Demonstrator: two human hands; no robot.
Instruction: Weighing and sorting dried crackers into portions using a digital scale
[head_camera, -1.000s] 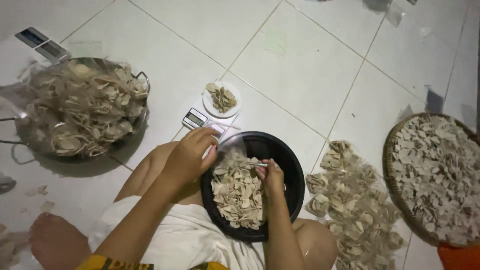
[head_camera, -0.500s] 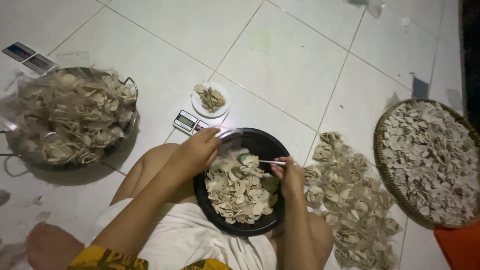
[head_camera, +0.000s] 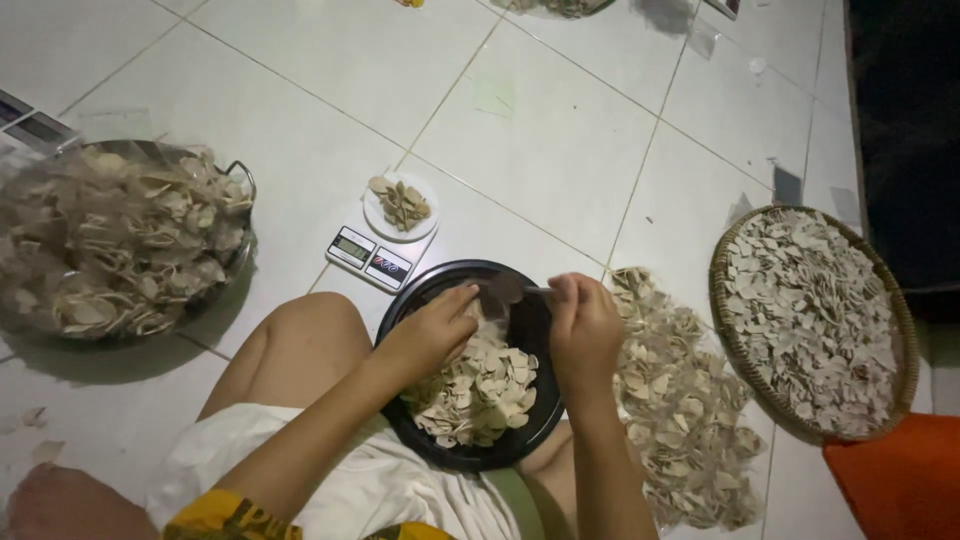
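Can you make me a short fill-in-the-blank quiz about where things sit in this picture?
1. Both hands, left hand and right hand, work over the ____ bowl of chips.
2. The small white plate rests on a digital ____.
3. The round woven tray lies on the person's ____ side.

Missing words: black; scale; right

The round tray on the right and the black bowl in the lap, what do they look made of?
The round tray looks like woven rattan or bamboo: a brown plaited rim. The black bowl seems to be plastic or coated metal, smooth and dark with a faint sheen; which one is unclear.
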